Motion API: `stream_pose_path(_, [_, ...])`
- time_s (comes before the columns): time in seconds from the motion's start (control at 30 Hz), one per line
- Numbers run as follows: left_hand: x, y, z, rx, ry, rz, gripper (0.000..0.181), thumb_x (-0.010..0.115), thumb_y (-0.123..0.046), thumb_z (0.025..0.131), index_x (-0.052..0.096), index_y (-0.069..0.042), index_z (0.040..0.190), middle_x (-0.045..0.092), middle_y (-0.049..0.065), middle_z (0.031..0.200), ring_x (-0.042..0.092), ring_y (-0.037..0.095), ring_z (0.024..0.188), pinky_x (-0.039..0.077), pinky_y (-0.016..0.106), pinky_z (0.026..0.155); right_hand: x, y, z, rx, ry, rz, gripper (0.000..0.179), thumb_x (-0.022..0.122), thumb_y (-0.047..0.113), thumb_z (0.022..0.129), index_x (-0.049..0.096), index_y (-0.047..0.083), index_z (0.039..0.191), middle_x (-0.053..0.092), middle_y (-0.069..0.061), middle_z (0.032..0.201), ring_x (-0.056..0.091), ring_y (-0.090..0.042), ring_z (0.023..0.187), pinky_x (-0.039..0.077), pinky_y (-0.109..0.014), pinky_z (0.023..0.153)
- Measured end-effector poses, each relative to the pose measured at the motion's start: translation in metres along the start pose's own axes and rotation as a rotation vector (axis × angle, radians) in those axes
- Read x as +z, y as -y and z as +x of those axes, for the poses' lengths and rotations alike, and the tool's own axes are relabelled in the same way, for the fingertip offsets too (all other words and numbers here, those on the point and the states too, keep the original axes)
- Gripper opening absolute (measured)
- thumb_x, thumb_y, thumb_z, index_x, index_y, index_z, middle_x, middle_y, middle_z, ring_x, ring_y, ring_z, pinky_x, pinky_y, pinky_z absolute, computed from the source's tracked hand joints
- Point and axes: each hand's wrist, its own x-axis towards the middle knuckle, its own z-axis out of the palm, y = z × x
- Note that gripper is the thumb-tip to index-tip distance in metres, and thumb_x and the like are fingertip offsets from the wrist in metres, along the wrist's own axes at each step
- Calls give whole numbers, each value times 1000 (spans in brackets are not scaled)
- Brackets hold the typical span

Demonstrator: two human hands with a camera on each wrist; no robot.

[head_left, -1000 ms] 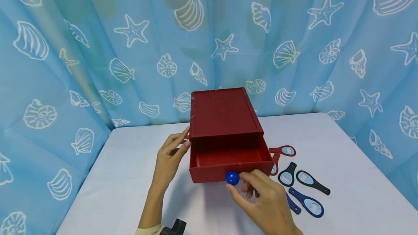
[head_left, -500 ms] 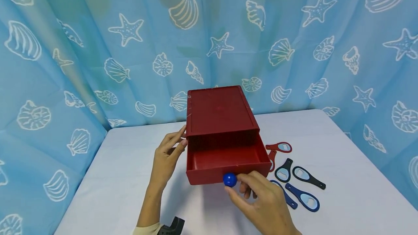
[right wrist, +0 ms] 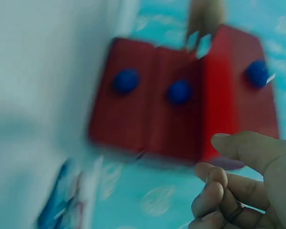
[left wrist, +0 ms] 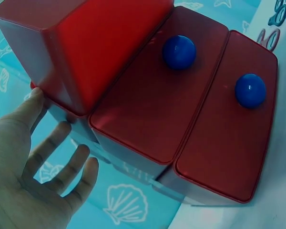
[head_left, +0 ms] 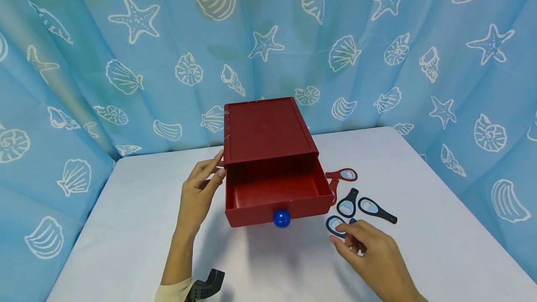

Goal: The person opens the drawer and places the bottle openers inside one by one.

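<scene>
A dark red three-tier drawer unit (head_left: 266, 129) stands on the table. Its top drawer (head_left: 278, 211) is pulled out, shows a bare inside and has a round blue knob (head_left: 281, 218). The left wrist view shows two lower drawers, pushed in, with blue knobs (left wrist: 179, 52). My left hand (head_left: 197, 195) touches the unit's left side with fingertips, fingers spread. To the right of the drawer, my right hand (head_left: 373, 250) hovers with loosely bent fingers and holds nothing. Behind it in the head view, a blue bottle opener (head_left: 329, 225) is partly hidden.
Two black bottle openers (head_left: 381, 211) and two red ones (head_left: 346, 175) lie to the right of the unit on the white tabletop (head_left: 138, 209). A blue curtain (head_left: 176, 36) with shell prints hangs behind the table.
My right hand has let go of the top drawer's blue knob and moved right towards the bottle openers. The left hand stays at the unit's side. The head view has shifted slightly.
</scene>
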Motion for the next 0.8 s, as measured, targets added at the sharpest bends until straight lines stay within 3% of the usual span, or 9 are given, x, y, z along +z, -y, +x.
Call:
stream_pose_path(0.17, [0,-1,3,10,13,1,44,60,-10,101,55,-11,144,60,9,125,60,12,107,52,20,87,4,-47,-1,92,138,-124,25,89,20,76,78,8,95,46,9,70,45,-8,63,40,-21,51])
stream_pose_path(0.33, [-1,-2,1,-8,2,0,44,60,-11,101,55,-11,144,60,8,124,60,12,105,52,19,86,8,-74,-3,181,266,-163,28,88,21,77,77,4,96,47,4,71,46,-12,64,37,-25,53])
stream_pose_path(0.8, [0,-4,0,-47,2,-7,44,61,-14,101,56,-15,144,59,7,124,60,13,108,52,20,89,18,-88,-3,240,361,-172,27,86,23,79,76,4,95,46,3,71,45,-14,65,35,-29,55])
